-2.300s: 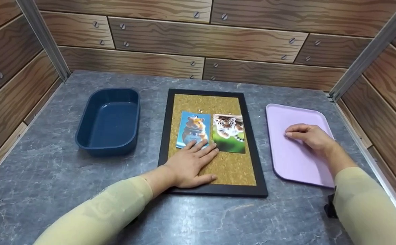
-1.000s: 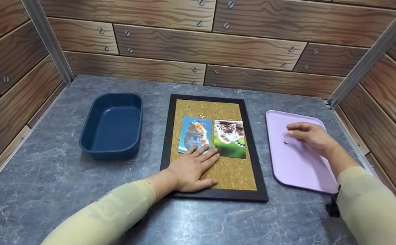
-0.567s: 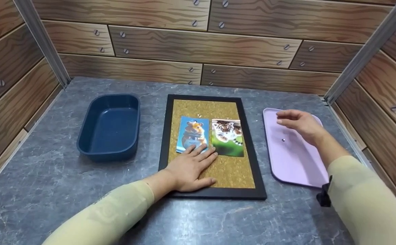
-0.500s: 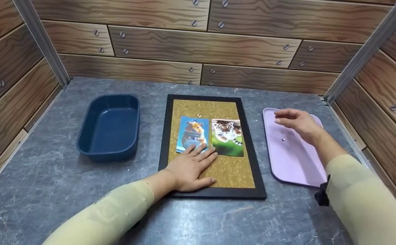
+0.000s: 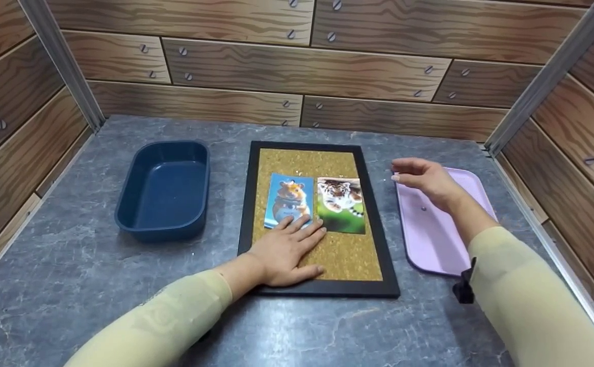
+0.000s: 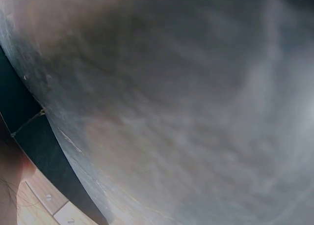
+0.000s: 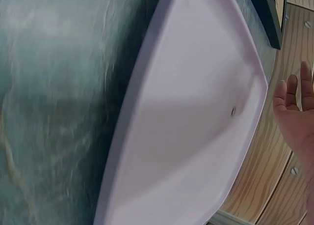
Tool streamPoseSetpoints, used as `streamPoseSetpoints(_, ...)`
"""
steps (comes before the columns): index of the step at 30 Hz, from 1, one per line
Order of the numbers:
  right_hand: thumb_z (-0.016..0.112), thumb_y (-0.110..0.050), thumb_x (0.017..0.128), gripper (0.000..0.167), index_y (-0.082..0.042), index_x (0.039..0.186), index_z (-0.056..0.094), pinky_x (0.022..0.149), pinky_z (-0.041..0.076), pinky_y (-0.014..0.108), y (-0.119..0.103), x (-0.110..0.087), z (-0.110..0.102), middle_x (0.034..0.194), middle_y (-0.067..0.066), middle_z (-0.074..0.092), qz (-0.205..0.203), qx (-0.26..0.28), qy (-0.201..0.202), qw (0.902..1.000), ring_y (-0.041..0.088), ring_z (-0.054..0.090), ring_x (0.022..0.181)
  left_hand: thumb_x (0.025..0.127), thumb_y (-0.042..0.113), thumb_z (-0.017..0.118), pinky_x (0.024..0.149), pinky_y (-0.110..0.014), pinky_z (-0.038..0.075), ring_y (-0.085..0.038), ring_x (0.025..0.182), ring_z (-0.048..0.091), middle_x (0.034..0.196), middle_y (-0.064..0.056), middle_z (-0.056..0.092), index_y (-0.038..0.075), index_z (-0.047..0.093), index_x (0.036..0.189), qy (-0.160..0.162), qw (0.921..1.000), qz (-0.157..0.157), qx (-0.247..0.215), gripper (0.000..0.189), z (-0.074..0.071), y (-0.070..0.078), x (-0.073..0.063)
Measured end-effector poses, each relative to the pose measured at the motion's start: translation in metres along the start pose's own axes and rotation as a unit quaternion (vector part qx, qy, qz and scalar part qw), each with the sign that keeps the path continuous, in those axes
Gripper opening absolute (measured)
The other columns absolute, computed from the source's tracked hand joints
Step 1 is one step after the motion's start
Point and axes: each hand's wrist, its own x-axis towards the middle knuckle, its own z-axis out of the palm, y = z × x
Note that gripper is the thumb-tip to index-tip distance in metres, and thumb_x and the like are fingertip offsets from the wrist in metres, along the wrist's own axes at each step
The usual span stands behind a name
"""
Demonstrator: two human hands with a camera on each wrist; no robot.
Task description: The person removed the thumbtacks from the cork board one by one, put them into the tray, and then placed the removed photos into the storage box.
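Observation:
My left hand [image 5: 286,255] lies flat with spread fingers on a black-framed cork board [image 5: 347,260]. Its fingertips touch the lower edge of a hamster picture [image 5: 291,196]. Beside it on the cork lies a tiger cub picture [image 5: 341,206]. My right hand [image 5: 427,182] hovers over the left edge of a lilac tray [image 5: 442,237], thumb and forefinger apart with nothing visible between them. In the right wrist view that hand's fingers stand apart too. A tiny shiny piece [image 7: 233,111], its kind too small to tell, lies on the tray. The left wrist view is mostly blurred tabletop.
A deep dark blue bin [image 5: 164,196] stands left of the board on the grey marbled table [image 5: 93,275]. Small glints show above both pictures. Wood-patterned walls [image 5: 246,61] close off the back and sides.
My right hand has risen from the tray's middle and moved left to its edge, its thumb and forefinger parting. The tiny shiny piece has come into view on the tray. My left hand stays put.

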Motion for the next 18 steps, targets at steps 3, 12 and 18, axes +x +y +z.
streamPoseSetpoints(3, 0.075, -0.018, 0.088, 0.051, -0.004, 0.134, 0.058, 0.090, 0.050, 0.016, 0.000, 0.004, 0.008, 0.129, 0.009, 0.063, 0.002, -0.005, -0.002, 1.0000, 0.007, 0.061, 0.111, 0.094, 0.074, 0.019, 0.123, -0.049, 0.011, -0.024, 0.153, 0.006, 0.166, 0.002, 0.009, 0.021, 0.012, 0.159, -0.001, 1.0000, -0.002, -0.001, 0.084, 0.000, 0.000, 0.000)
streamPoseSetpoints(12, 0.075, -0.015, 0.088, 0.056, -0.004, 0.139, 0.054, 0.087, 0.049, 0.016, -0.001, 0.014, 0.030, 0.130, 0.007, 0.063, 0.009, 0.001, -0.015, 0.9998, 0.008, 0.059, 0.113, 0.094, 0.075, 0.019, 0.123, -0.049, 0.011, -0.025, 0.153, 0.007, 0.166, 0.001, 0.011, 0.020, 0.013, 0.159, 0.005, 1.0000, 0.000, -0.004, 0.085, 0.001, 0.001, 0.001)
streamPoseSetpoints(18, 0.073, -0.012, 0.089, 0.061, 0.001, 0.143, 0.048, 0.089, 0.048, 0.015, -0.016, 0.012, 0.046, 0.141, 0.022, 0.053, 0.020, 0.013, -0.036, 0.9991, 0.022, 0.056, 0.126, 0.094, 0.075, 0.017, 0.123, -0.049, 0.010, -0.025, 0.154, 0.006, 0.166, 0.001, 0.010, 0.021, 0.012, 0.159, 0.002, 1.0000, -0.001, -0.005, 0.086, 0.002, -0.001, 0.001)
